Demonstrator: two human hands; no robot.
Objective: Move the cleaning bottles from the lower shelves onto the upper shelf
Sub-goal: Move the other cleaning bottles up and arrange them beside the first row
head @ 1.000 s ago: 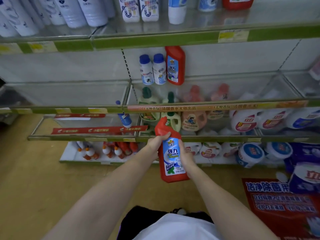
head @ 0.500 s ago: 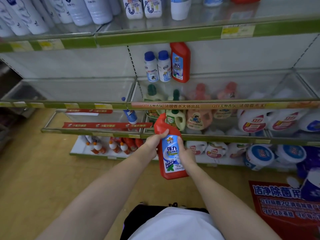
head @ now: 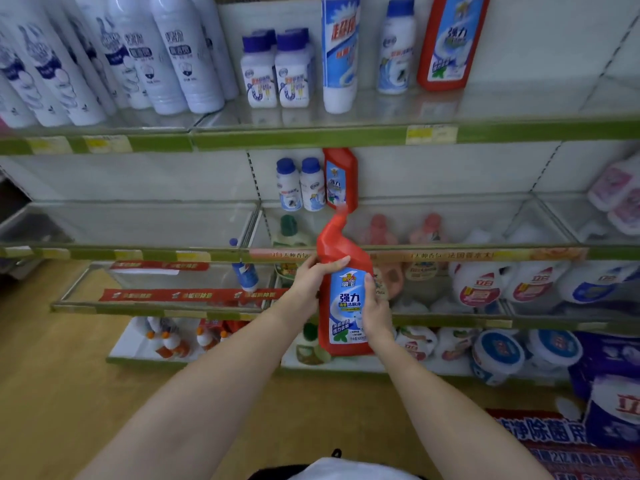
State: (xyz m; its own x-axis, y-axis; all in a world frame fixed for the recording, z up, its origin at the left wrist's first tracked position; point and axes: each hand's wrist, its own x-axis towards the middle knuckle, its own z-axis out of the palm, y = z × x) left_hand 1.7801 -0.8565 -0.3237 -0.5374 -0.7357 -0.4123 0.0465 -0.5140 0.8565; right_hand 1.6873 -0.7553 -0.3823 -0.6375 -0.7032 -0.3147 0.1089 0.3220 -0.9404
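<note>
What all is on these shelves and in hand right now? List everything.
held red bottle: one, red with blue label, upright in front of the middle shelves
red bottles on shelves: two, one on top shelf, one on the shelf below
small white bottles, blue caps: several on top shelf, two on the shelf below
tall white bottle with blue label: one, top shelf
tall white bottles: many, white, top shelf left
detergent jugs: several, white, lower shelf right
orange-capped bottles: several, bottom shelf left
left hand: grips the bottle's shoulder
right hand: holds the label side
</note>
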